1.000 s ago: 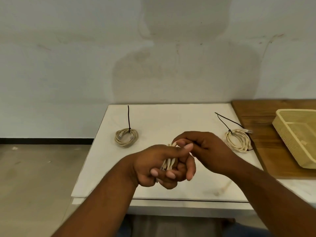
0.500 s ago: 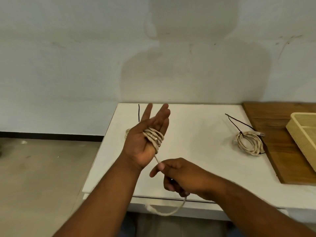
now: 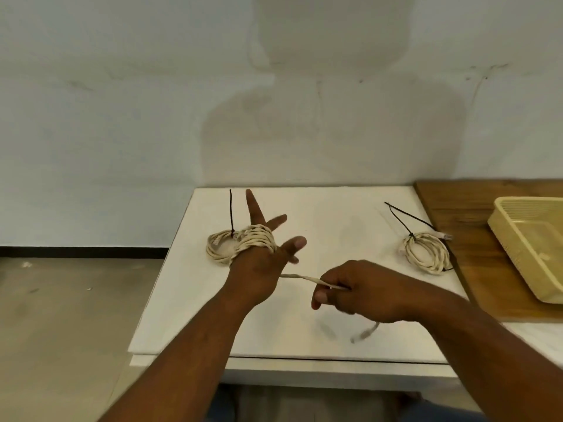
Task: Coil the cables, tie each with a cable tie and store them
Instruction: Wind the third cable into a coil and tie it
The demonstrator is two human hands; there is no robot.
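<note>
A cream cable [image 3: 259, 239] is wound in several turns around the straight fingers of my left hand [image 3: 259, 266], held above the white table [image 3: 329, 226]. My right hand [image 3: 362, 292] pinches the free strand [image 3: 304, 278] and holds it taut to the right of the left palm. The loose tail [image 3: 365, 333] hangs blurred below my right hand. Two tied cream coils lie on the table: one [image 3: 219, 248] behind my left hand with a black tie standing up, one [image 3: 426, 252] at the right with black tie ends.
A cream plastic basket [image 3: 530, 242] sits on a brown wooden board [image 3: 475, 251] at the right edge. A white wall stands behind the table. Grey floor lies to the left.
My left hand turned from palm facing me to back facing me, with more turns on the fingers. My right hand rose and moved right, pulling the strand level.
</note>
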